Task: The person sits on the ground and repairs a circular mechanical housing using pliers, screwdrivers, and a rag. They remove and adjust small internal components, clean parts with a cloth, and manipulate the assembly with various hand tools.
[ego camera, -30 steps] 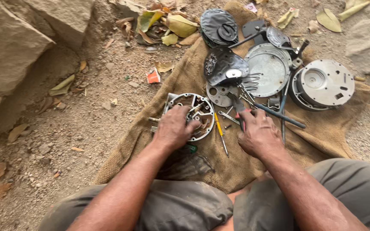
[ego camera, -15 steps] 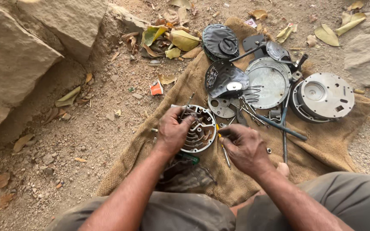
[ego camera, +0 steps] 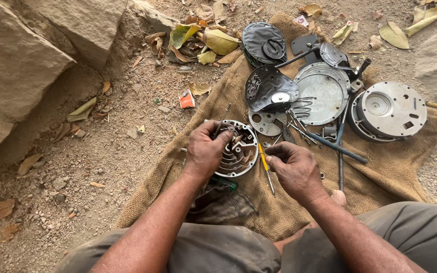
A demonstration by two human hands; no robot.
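My left hand (ego camera: 206, 150) grips the left rim of a round metal mechanism plate (ego camera: 239, 149) with curved ribs and small fittings, which rests on a burlap cloth (ego camera: 380, 167). My right hand (ego camera: 293, 168) is just to the right of the plate, fingers curled together, thumb and forefinger pinched; whether a small part sits between them is too small to tell. A yellow-handled screwdriver (ego camera: 264, 165) lies on the cloth between my hands.
Round metal covers (ego camera: 322, 93), a silver housing (ego camera: 389, 109), a dark bent plate (ego camera: 269, 90), rods and a blue-grey tool (ego camera: 337, 147) lie spread on the cloth. Large rocks (ego camera: 21, 65), dry leaves and gravel lie to the left. My knees are at the bottom.
My right hand has moved left from the tools toward the round plate and curled its fingers. My left hand stays on the plate's rim.
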